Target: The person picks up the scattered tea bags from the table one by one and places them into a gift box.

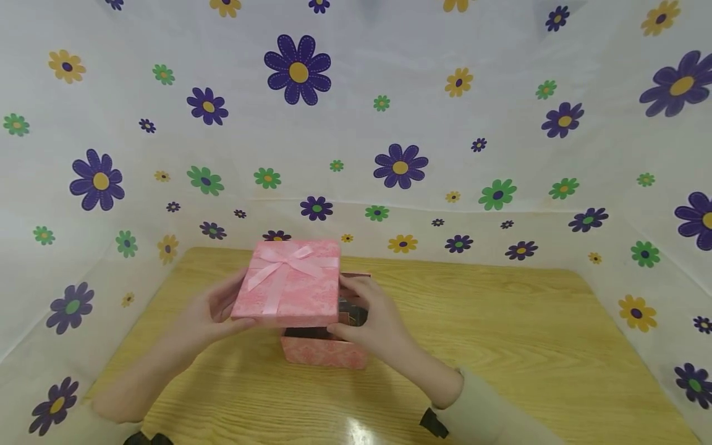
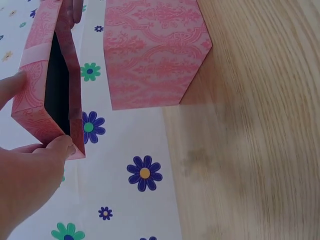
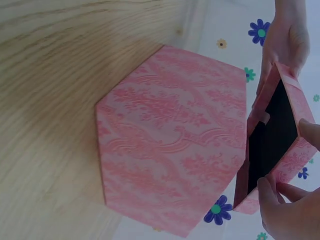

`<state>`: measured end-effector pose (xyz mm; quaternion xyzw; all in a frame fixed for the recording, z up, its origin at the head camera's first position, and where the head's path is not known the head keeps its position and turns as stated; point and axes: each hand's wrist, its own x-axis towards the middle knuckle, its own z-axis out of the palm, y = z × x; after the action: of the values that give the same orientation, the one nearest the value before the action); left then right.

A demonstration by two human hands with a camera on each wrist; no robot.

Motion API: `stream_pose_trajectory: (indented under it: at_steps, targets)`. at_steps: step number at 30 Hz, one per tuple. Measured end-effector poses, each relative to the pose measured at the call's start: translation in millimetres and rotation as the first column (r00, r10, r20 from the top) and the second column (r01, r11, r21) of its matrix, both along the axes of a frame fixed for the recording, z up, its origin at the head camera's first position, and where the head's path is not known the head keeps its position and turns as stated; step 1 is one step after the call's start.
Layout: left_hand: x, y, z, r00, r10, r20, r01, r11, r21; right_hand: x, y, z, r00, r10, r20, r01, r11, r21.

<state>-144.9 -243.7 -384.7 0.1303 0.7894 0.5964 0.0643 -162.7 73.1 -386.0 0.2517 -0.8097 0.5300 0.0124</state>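
A pink patterned box lid with a pink ribbon bow is held in the air, just above and left of its box base. My left hand grips the lid's left edge and my right hand grips its right edge. The base stands on the wooden table, open at the top, dark inside. In the left wrist view my thumb and a fingertip pinch the lid, with the base beside it. The right wrist view shows the base and my fingers on the lid.
A white cloth with purple, green and yellow flowers walls in the table at the back and both sides. The tabletop to the right of the box is bare wood. A dark strap sits on my right wrist.
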Motion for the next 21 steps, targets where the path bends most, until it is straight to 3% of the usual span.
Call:
stream_pose_trajectory:
  at_steps: [6,13,21]
  targets:
    - [-4.4,13.0,-8.8,0.998,-0.054,0.035,0.055,0.998,-0.018,5.5,14.5,-11.8,0.998,-0.051,0.021,0.051,0.999,0.011]
    - [-13.1,29.4,-24.7,0.994,-0.11,0.018,0.11,0.994,-0.018,11.5,30.9,-25.1,0.995,-0.101,0.026,0.1,0.995,0.016]
    - [-17.6,40.1,-33.0,0.992,-0.125,-0.022,0.124,0.991,-0.046,14.1,40.6,-34.6,0.99,-0.13,0.045,0.13,0.991,0.008]
